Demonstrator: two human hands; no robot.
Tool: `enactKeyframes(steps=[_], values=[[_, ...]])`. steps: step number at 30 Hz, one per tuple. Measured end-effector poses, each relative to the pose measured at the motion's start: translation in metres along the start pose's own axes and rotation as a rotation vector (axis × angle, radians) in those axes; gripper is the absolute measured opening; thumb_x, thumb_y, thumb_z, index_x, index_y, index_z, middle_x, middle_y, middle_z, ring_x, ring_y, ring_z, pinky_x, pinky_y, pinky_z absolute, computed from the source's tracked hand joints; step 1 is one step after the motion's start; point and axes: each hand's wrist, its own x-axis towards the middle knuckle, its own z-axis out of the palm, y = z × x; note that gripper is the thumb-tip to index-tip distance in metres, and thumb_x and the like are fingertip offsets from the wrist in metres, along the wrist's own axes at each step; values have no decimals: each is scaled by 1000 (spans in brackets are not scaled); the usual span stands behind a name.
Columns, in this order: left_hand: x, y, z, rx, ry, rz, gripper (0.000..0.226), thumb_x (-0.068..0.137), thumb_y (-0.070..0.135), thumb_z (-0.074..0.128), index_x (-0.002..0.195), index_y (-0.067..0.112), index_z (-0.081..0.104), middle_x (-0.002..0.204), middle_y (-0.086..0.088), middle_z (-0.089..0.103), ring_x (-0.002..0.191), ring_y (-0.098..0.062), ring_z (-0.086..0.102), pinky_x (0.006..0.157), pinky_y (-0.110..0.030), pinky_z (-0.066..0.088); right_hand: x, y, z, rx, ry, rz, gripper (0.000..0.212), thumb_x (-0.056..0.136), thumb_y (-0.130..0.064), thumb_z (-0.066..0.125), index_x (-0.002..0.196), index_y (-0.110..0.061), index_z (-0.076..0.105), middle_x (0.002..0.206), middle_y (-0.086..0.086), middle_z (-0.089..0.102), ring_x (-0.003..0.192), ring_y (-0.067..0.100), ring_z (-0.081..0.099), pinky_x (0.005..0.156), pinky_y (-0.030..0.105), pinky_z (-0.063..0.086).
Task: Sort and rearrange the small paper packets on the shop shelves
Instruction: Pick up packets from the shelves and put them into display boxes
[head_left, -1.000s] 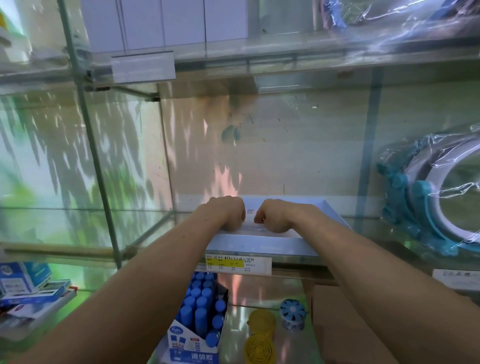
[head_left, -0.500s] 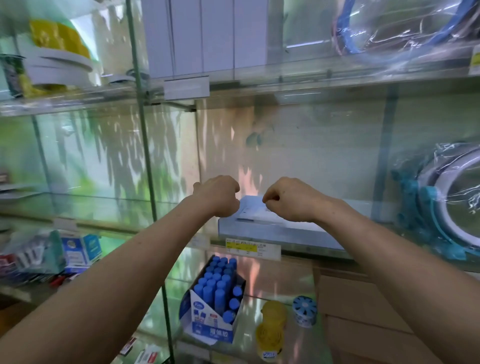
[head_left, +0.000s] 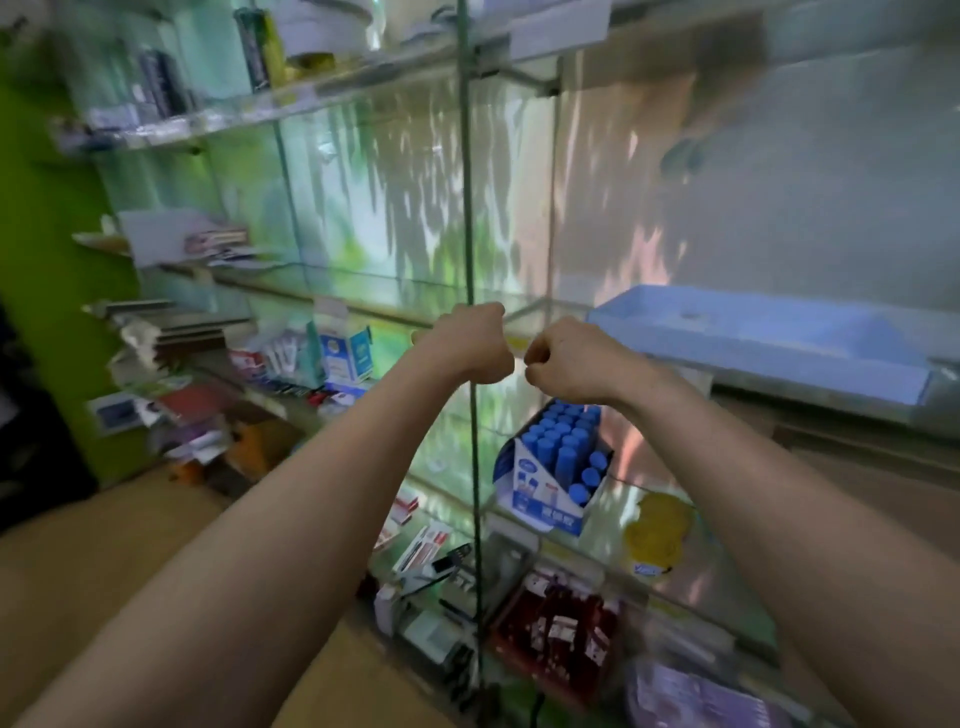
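Tall clear glass shelving (head_left: 470, 208) fills the view. A flat, pale-blue rectangular tray (head_left: 779, 343) sits squared at three o'clock. Small glossy paper packets (head_left: 270, 356) lie jumbled at nine o'clock, so sorting there looks undone. Left hand (head_left: 478, 345) and right hand (head_left: 566, 358) hover centre, both fisted, apparently empty.

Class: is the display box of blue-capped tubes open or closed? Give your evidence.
Open. The display box has no lid on top; rows of blue caps stand exposed above its low front.
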Motion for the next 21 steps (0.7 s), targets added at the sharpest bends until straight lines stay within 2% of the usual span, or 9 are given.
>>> enactKeyframes(steps=[1, 3, 6, 8, 10, 13, 16, 19, 21], values=[[-1, -11, 4, 8, -29, -30, 68, 77, 19, 64, 140, 22, 37, 140, -9, 43, 123, -31, 46, 101, -50, 40, 3, -6, 10, -11, -30, -1, 28, 92, -16, 50, 112, -4, 66, 107, 9, 68, 95, 26, 63, 81, 34, 53], [-6, -35, 12, 40, -90, -103, 74, 70, 23, 66, 138, 24, 36, 138, -10, 45, 118, -32, 50, 98, -51, 43, 7, -18, 29, -56, -90, -25, 27, 93, -18, 50, 111, -4, 63, 103, 7, 64, 92, 25, 60, 75, 30, 47], [-13, -77, 26, 101, -152, -219, 83, 78, 26, 70, 146, 21, 24, 143, -17, 32, 123, -37, 44, 100, -50, 42, 17, -36, 61, -89, -160, -17, 13, 90, -17, 52, 90, -6, 57, 89, 9, 58, 83, 26, 54, 65, 28, 40], [-20, -103, 35, 133, -190, -282, 86, 75, 28, 72, 147, 22, 24, 144, -18, 32, 128, -37, 40, 104, -50, 39, 21, -51, 86, -114, -196, -12, 20, 90, -15, 51, 72, -7, 46, 73, 7, 48, 77, 27, 50, 58, 27, 37], [-24, -134, 51, 162, -257, -363, 90, 72, 32, 74, 146, 21, 25, 143, -16, 37, 130, -36, 39, 106, -51, 36, 22, -66, 113, -165, -270, -21, 30, 91, -13, 50, 64, -8, 39, 71, 8, 46, 76, 28, 49, 57, 26, 36], [-40, -184, 72, 200, -369, -515, 89, 68, 39, 74, 142, 18, 29, 140, -16, 38, 126, -36, 42, 104, -50, 37, 27, -85, 160, -181, -371, -21, 21, 91, -15, 51, 73, -4, 47, 84, 10, 49, 81, 30, 54, 61, 26, 38], [-63, -235, 80, 175, -425, -641, 80, 81, 33, 68, 145, 21, 22, 145, -17, 26, 131, -37, 32, 106, -53, 31, 33, -106, 202, -164, -434, 0, 24, 91, -15, 50, 70, -9, 41, 71, 6, 44, 73, 27, 50, 55, 27, 36], [-78, -286, 81, 132, -456, -716, 82, 81, 31, 69, 147, 19, 22, 145, -15, 27, 132, -37, 31, 107, -54, 28, 43, -136, 233, -167, -460, 2, 32, 91, -16, 51, 65, -11, 33, 64, 4, 35, 55, 18, 37, 45, 27, 26], [-86, -318, 76, 129, -457, -734, 78, 81, 28, 69, 145, 20, 26, 142, -15, 31, 130, -37, 35, 105, -54, 27, 53, -161, 251, -159, -475, 0, 34, 91, -18, 54, 64, -11, 34, 65, 4, 38, 59, 20, 42, 45, 26, 26]])
